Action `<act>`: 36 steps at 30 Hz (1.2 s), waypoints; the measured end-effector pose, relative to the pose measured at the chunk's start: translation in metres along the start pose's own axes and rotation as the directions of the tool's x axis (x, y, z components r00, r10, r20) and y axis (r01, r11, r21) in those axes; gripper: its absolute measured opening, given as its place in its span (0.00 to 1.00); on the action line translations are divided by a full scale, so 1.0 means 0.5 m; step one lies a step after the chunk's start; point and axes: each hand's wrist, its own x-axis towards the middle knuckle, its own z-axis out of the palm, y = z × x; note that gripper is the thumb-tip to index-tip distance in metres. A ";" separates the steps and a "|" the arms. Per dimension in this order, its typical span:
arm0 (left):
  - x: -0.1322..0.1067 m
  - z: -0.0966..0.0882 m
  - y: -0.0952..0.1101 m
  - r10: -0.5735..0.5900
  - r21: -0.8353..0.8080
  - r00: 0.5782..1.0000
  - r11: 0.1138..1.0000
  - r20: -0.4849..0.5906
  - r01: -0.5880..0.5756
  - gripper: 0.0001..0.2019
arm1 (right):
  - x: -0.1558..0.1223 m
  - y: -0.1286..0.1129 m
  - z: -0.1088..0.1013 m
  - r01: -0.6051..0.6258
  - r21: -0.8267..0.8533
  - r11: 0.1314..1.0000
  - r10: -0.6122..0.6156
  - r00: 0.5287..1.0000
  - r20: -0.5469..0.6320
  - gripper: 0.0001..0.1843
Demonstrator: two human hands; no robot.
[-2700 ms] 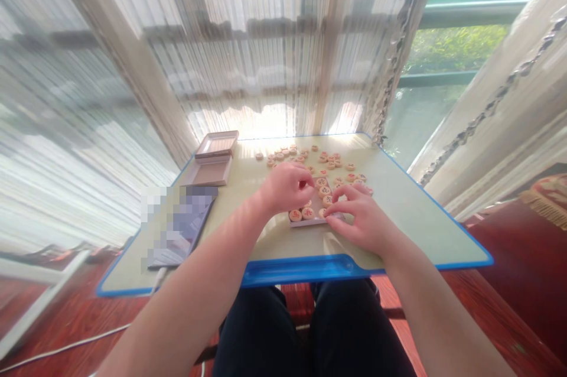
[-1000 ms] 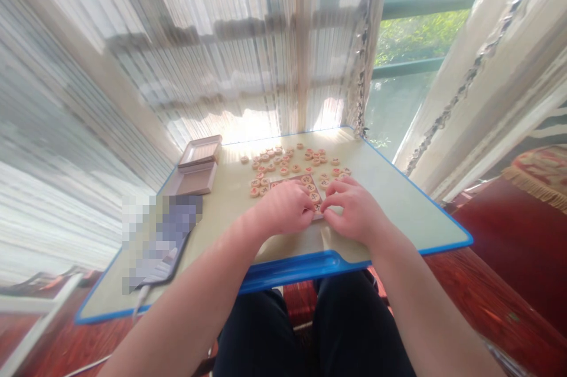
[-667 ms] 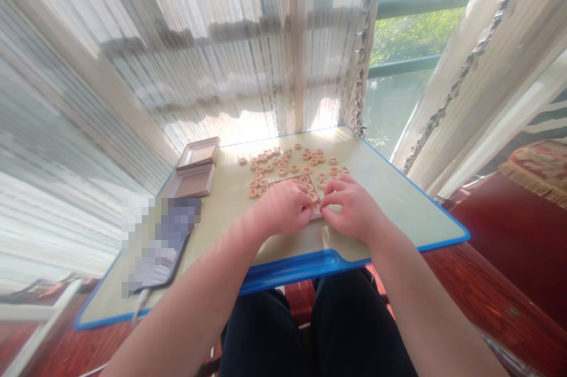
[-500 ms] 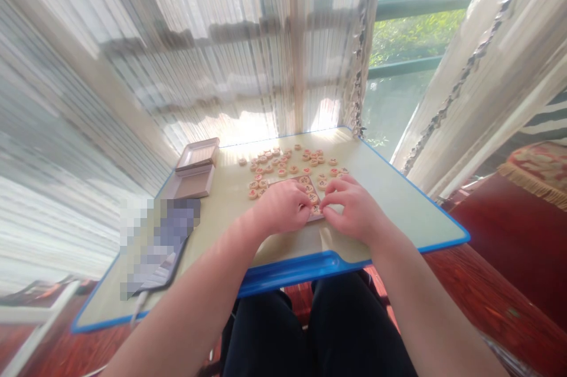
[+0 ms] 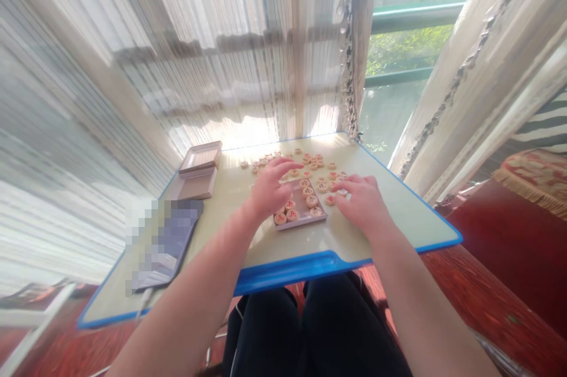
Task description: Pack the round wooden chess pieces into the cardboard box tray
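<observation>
My left hand (image 5: pixel 273 187) hovers over the left side of a shallow box (image 5: pixel 305 221), thumb and fingers spread and holding nothing. Round Chinese chess pieces line the box: red-marked ones such as this piece (image 5: pixel 292 215) on the left, and a column of dark-marked ones like this piece (image 5: pixel 311 201) on the right. Bare box floor shows between them. My right hand (image 5: pixel 363 202) is just right of the box, fingers apart, its tips at loose pieces. One red-marked piece (image 5: pixel 330 200) lies by its thumb; another, whitish in the light, is partly covered by the fingers.
Several more loose chess pieces (image 5: pixel 313 159) are scattered towards the table's far side. Two shallow box parts (image 5: pixel 197 184) stand at the far left, behind a blurred-out tablet-like device (image 5: pixel 170 247) with a cable. The table (image 5: pixel 390 229) has a blue rim; curtains hang beyond it.
Both hands were together at the box's near right corner. My left hand has lifted away to the left and opened; my right has moved right to the loose pieces.
</observation>
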 end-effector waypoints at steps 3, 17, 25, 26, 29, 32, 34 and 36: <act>0.004 -0.006 -0.009 -0.087 -0.112 0.996 0.990 -0.032 0.083 0.21 | 0.000 -0.007 0.001 0.012 -0.030 0.999 -0.011 0.999 0.032 0.14; 0.002 -0.002 -0.021 -0.130 -0.189 0.990 0.975 -0.047 0.119 0.15 | 0.001 0.000 -0.002 0.063 0.055 0.997 -0.066 0.997 0.044 0.26; 0.016 -0.007 -0.064 -0.396 -0.159 0.876 0.917 -0.277 0.365 0.14 | 0.008 0.013 0.000 -0.148 -0.109 0.983 0.151 0.988 0.020 0.18; 0.017 -0.009 -0.071 -0.423 -0.153 0.856 0.906 -0.297 0.395 0.15 | 0.008 0.013 0.000 -0.163 -0.116 0.980 0.166 0.986 0.015 0.18; 0.020 -0.015 -0.090 -0.492 -0.137 0.805 0.869 -0.331 0.475 0.16 | 0.009 0.012 0.001 -0.219 -0.150 0.964 0.224 0.975 0.015 0.19; 0.019 -0.018 -0.098 -0.544 -0.133 0.777 0.836 -0.317 0.532 0.18 | 0.009 0.010 0.001 -0.255 -0.224 0.941 0.276 0.959 0.069 0.20; 0.018 -0.019 -0.099 -0.571 -0.160 0.763 0.820 -0.303 0.550 0.18 | 0.009 0.008 0.001 -0.270 -0.255 0.929 0.300 0.950 0.088 0.21; 0.019 -0.018 -0.102 -0.589 -0.205 0.752 0.808 -0.295 0.552 0.18 | 0.009 0.006 0.000 -0.276 -0.260 0.925 0.307 0.948 0.087 0.21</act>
